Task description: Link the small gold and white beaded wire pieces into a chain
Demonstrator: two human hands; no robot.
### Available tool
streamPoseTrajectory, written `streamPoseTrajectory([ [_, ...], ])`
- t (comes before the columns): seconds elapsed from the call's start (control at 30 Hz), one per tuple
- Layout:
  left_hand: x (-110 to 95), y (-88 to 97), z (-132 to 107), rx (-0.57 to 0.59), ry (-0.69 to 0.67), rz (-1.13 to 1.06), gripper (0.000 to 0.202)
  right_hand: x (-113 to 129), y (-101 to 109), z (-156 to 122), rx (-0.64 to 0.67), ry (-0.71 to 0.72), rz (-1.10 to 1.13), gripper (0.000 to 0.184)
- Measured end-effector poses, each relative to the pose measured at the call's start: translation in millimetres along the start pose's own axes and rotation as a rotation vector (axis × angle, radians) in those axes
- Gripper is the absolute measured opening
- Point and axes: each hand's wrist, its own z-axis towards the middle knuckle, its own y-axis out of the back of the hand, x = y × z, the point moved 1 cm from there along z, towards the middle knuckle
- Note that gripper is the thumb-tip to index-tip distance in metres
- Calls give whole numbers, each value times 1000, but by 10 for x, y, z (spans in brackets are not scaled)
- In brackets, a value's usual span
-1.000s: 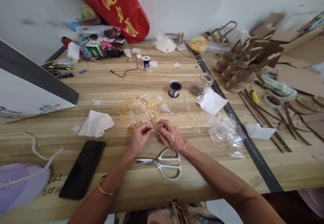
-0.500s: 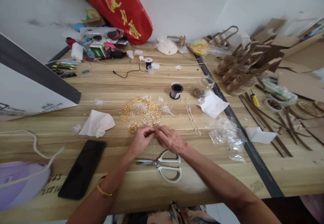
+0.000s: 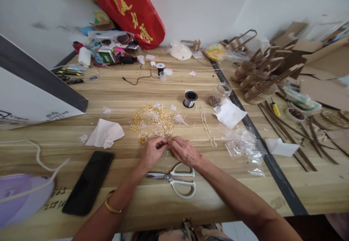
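Since a second ago the left hand (image 3: pixel 152 151) and right hand (image 3: pixel 185 151) have drawn closer, and their fingertips now meet at the same spot near the front edge of the wooden table (image 3: pixel 114 95). Both pinch a thin strand (image 3: pixel 165 155), too small to make out, just in front of the pile of gold and white beads (image 3: pixel 154 120). Knuckles face up. The forearms converge over the scissors (image 3: pixel 176 180), whose upper handle the right wrist partly hides.
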Motion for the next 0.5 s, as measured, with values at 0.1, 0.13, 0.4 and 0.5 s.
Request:
streamPoseTrajectory([
  [0.1,7,13,10,25,54,-88,4,-26,-24,-14,-36,-79,143,13],
  [0.13,7,19,15,28,69,-118,5,-34,-31,-17,-51,-100,192,12],
  [0.4,-18,44,27,-31,68,-173,5,-69,-35,-3,-117,-170,400,14],
  [0.5,-12,45,22,-34,38,-164,4,-80,-21,3,-126,-176,442,15],
])
